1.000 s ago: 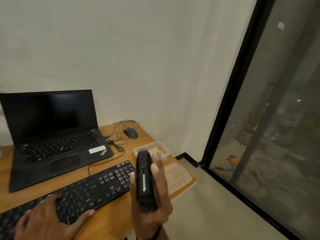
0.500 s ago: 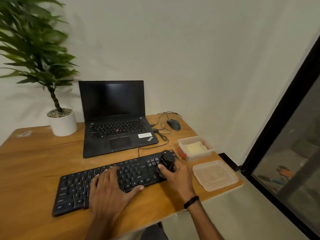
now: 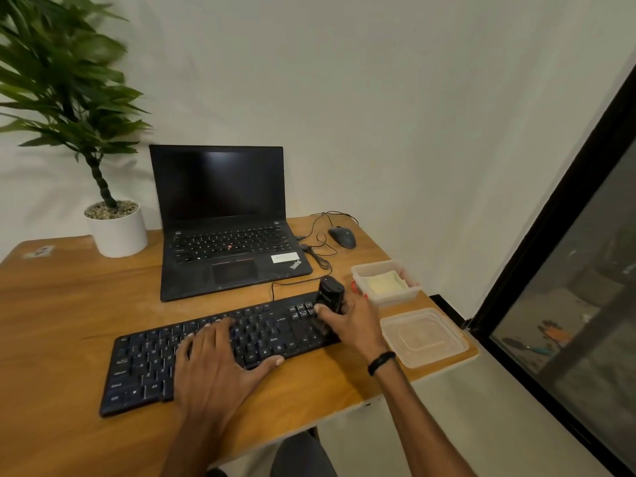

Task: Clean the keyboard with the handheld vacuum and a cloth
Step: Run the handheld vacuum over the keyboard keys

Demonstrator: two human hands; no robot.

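Wooden tabletop (image 3: 62, 304) against a pale wall, filling the lower left of the frame. Black keyboard (image 3: 144, 366) lay at centre, slanting up to the right. Left hand (image 3: 220, 359) rested flat on its keys, fingers straight and spread. Right hand (image 3: 354, 321) gripped the black handheld vacuum (image 3: 330, 294), upright over the keyboard's right end. Yellow cloth (image 3: 383, 283) sat in a clear tub (image 3: 361, 270) just right of the vacuum; a clear lid (image 3: 425, 335) lay below it. Open laptop (image 3: 223, 215), mouse (image 3: 341, 236) and potted plant (image 3: 117, 228) stood higher in the frame.
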